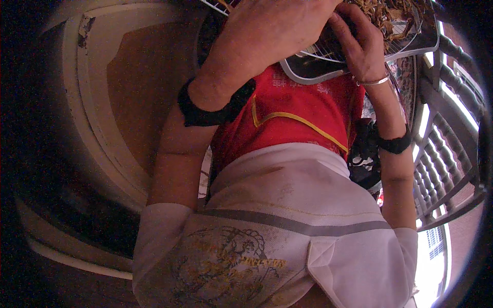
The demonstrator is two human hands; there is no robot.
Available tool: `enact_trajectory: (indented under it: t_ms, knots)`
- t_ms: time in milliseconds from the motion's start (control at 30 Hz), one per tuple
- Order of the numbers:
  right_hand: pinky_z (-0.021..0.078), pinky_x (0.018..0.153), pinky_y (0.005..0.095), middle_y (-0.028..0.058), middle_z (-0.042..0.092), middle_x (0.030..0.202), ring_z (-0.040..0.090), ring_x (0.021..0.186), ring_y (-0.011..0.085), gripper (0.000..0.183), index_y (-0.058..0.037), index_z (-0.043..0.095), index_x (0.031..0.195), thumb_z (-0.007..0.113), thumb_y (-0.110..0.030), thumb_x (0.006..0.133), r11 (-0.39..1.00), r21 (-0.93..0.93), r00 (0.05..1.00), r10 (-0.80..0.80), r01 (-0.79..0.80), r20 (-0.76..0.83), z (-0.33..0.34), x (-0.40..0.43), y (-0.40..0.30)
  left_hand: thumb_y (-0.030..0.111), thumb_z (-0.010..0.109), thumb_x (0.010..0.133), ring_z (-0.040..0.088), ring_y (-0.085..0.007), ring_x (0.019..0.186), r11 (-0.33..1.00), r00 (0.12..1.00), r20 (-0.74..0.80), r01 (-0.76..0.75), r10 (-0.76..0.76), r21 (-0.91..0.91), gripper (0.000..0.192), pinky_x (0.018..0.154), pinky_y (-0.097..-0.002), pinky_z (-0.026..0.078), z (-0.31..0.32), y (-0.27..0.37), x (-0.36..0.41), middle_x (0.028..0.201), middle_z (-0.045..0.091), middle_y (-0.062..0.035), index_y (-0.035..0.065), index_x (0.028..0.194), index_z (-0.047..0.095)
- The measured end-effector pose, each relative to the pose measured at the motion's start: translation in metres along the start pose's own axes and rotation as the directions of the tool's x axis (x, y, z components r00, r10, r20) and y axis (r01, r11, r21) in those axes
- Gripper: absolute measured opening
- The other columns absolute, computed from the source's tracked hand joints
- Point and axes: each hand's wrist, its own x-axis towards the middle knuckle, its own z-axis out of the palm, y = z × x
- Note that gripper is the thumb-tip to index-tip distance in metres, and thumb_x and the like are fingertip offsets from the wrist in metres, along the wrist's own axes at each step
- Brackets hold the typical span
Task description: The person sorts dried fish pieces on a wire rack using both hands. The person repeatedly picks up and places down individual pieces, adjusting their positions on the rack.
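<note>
My left hand [285, 27] reaches across the top of the view with its back towards me; its fingers are hidden or cut off by the frame. Close by, my right hand [360, 44] has its fingers bent towards the left hand, over a round wire grille [396, 29]. Whatever lies between the fingers cannot be made out. Dried brown leaf-like pieces [391, 19] are heaped on the grille, just right of my right hand. A pale curved frame [308, 79] runs under the grille's near edge.
A red apron [304, 104] with yellow trim covers my lap. On the right stands a railing [443, 161] with dark turned spindles, bright light behind it. A pale-framed panel [134, 88] is on the left. A dark object [364, 154] lies beside my right forearm.
</note>
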Motion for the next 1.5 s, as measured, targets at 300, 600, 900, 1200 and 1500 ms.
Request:
enact_trajectory:
  t_ms: [300,600,900,1200,1500]
  knots:
    - [0.0567,0.072,0.0379,0.0165,0.072,0.093,0.071,0.079,0.0270,0.028,0.0039,0.067,0.112,0.061,-0.022,0.104,0.998,-0.066,0.999,0.019,-0.017,0.027,-0.005,0.001,-0.016,0.013,0.063,0.099,0.065,-0.0338,0.109,1.000,0.998,-0.053,-0.015,0.015,0.004,0.035,0.105,-0.0488,0.048,0.001,0.000,-0.001,0.114,0.066,-0.0200,-0.0043,0.129,0.062]
    - [0.0566,0.071,0.0374,0.0157,0.072,0.093,0.071,0.079,0.0261,0.026,0.0038,0.067,0.112,0.061,-0.020,0.104,0.999,-0.014,0.999,-0.036,0.036,-0.011,-0.001,-0.001,0.000,0.013,0.062,0.099,0.066,-0.0340,0.107,1.000,0.997,-0.073,-0.019,0.020,0.018,0.035,0.104,-0.0483,0.049,0.002,0.001,-0.001,0.112,0.066,-0.0195,-0.0034,0.130,0.062]
    - [0.0564,0.071,0.0370,0.0157,0.071,0.091,0.070,0.078,0.0253,0.026,0.0039,0.067,0.111,0.061,-0.020,0.104,0.999,-0.029,0.999,-0.041,0.041,-0.008,-0.001,0.000,0.003,0.014,0.063,0.099,0.066,-0.0330,0.107,0.999,0.999,-0.036,-0.005,0.006,0.032,0.037,0.102,-0.0477,0.050,0.002,0.000,0.000,0.112,0.066,-0.0188,-0.0030,0.132,0.061]
    - [0.0559,0.070,0.0374,0.0158,0.071,0.091,0.070,0.077,0.0258,0.026,0.0040,0.067,0.109,0.061,-0.021,0.104,0.999,-0.012,0.999,-0.035,0.035,-0.010,0.000,0.000,0.001,0.013,0.063,0.098,0.066,-0.0332,0.105,1.000,1.000,-0.015,0.013,-0.013,0.014,0.037,0.099,-0.0474,0.051,0.000,0.000,0.000,0.110,0.066,-0.0192,-0.0037,0.131,0.061]
    - [0.0560,0.069,0.0374,0.0156,0.071,0.090,0.070,0.076,0.0259,0.026,0.0033,0.067,0.109,0.061,-0.022,0.104,0.998,-0.057,1.000,-0.008,0.009,0.016,-0.005,0.001,-0.014,0.012,0.063,0.098,0.066,-0.0327,0.103,1.000,1.000,-0.011,0.010,-0.010,0.000,0.036,0.097,-0.0460,0.052,0.000,0.000,0.001,0.109,0.066,-0.0192,-0.0043,0.130,0.061]
